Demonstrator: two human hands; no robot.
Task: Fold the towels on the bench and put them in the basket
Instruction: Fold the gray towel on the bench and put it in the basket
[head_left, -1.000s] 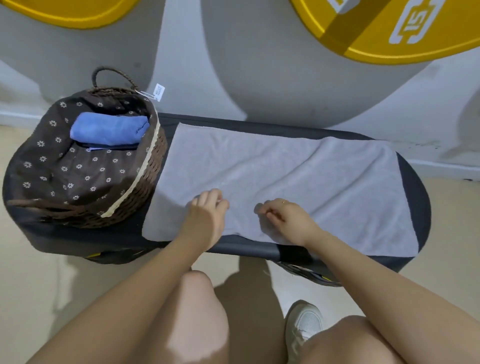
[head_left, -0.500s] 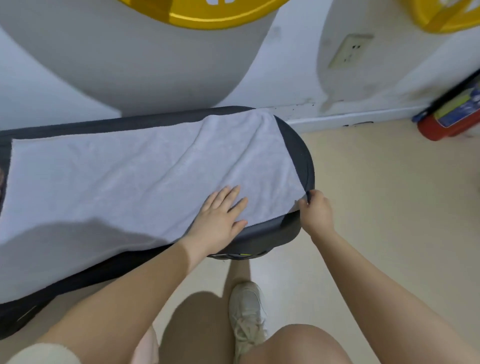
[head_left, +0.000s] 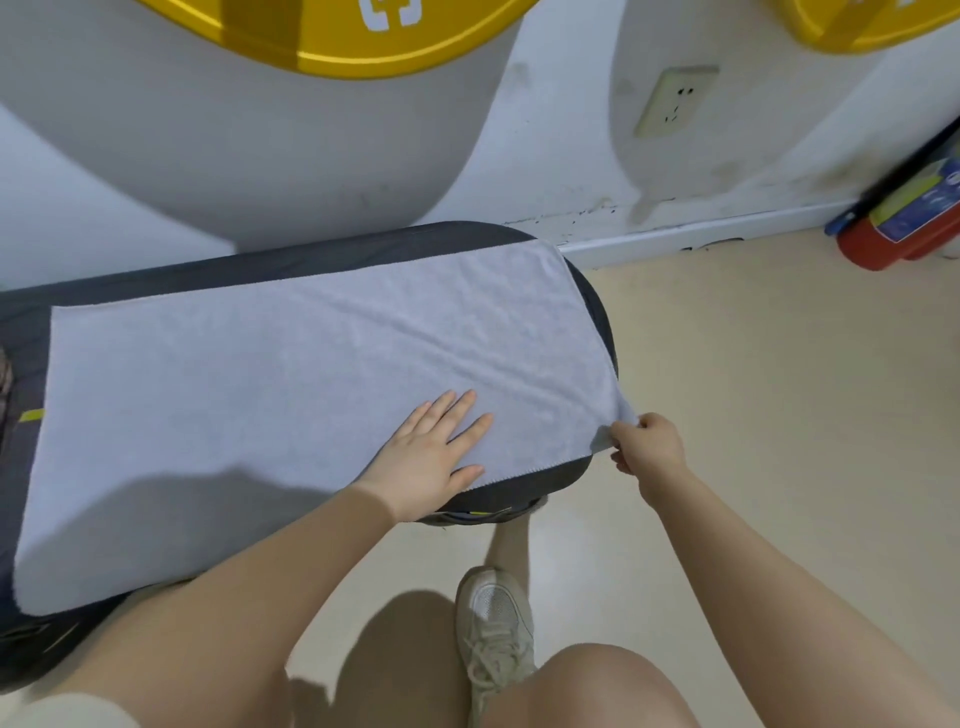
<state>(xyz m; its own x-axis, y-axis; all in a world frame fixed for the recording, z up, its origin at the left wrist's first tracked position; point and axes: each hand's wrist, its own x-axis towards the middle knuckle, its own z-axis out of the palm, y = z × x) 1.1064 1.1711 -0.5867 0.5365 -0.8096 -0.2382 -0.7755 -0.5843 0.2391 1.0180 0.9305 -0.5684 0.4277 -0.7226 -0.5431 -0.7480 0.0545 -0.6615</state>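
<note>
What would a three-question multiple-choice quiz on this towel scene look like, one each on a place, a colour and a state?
1. Where does the left hand rest?
A. Flat on the towel, near its front edge
B. On the floor
C. On the wall socket

2. What colour is the towel?
A. Bright red
B. Light grey
C. Dark green

3. What is the right hand doing?
A. Hanging free, away from the towel
B. Lying flat on the bench
C. Pinching the towel's front right corner

Answers:
1 A, the fingers lie spread and straight on the cloth.
2 B, the cloth is pale grey against the dark bench.
3 C, the curled fingers have a grip on the corner, which is pulled out past the bench's end.
</note>
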